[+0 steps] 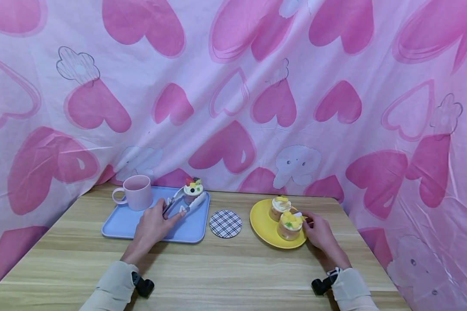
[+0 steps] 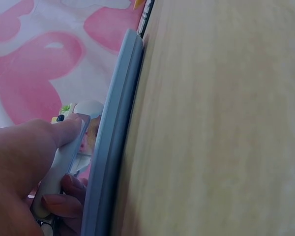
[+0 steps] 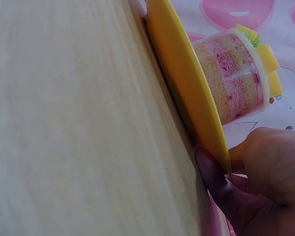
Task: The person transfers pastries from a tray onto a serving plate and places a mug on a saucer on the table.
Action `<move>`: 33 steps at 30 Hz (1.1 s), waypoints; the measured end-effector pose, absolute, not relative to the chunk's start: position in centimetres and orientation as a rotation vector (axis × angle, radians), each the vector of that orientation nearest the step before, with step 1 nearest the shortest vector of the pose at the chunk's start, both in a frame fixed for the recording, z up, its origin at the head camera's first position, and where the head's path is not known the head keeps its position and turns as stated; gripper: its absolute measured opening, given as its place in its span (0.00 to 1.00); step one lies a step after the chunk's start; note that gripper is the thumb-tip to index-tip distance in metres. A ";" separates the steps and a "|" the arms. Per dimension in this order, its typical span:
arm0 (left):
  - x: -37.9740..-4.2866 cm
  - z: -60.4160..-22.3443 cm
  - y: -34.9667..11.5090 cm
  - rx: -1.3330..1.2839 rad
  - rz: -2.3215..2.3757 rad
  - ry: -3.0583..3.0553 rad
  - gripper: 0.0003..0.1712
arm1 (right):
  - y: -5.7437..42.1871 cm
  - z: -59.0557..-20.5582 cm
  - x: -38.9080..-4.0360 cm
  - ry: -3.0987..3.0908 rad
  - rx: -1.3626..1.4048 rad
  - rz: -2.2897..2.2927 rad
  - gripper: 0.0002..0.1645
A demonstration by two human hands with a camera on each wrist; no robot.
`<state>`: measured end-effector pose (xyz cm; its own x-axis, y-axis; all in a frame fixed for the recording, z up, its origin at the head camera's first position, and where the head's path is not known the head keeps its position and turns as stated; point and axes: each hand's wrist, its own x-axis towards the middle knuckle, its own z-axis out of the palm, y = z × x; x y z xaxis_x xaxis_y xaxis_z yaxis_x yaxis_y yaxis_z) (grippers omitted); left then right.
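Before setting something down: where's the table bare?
Bare: tabletop between forearms, nearer than the coaster; narrower strip between coaster and yellow plate. Crowded: that plate, with two dessert cups; blue tray's far right, with dessert and tongs.

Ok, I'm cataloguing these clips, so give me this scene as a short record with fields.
Left hand: holds tongs
Tongs: arms either side of a dessert cup; firmness of grip unclear
Right hand: pinches the rim of the yellow plate
On plate: front cup, rear cup
Blue tray: carries the pink mug
Between tray and plate: checked coaster
Surface: wooden table
Backdrop: heart-print cloth
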<state>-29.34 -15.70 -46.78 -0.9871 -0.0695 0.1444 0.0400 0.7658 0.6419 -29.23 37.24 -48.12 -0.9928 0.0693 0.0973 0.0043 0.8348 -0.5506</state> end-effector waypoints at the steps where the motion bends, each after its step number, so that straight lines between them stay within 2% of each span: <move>1: -29.3 -46.8 -15.7 0.025 -1.023 -2.800 0.38 | 37.3 -48.1 -29.2 -2.892 -0.043 0.865 0.25; 18: -29.2 -46.3 -15.0 0.001 -1.067 -2.779 0.40 | 37.2 -48.1 -29.1 -2.889 -0.042 0.868 0.25; 33: -28.7 -46.2 -13.8 -0.100 -1.056 -2.732 0.36 | 37.3 -48.0 -29.0 -2.888 -0.025 0.875 0.25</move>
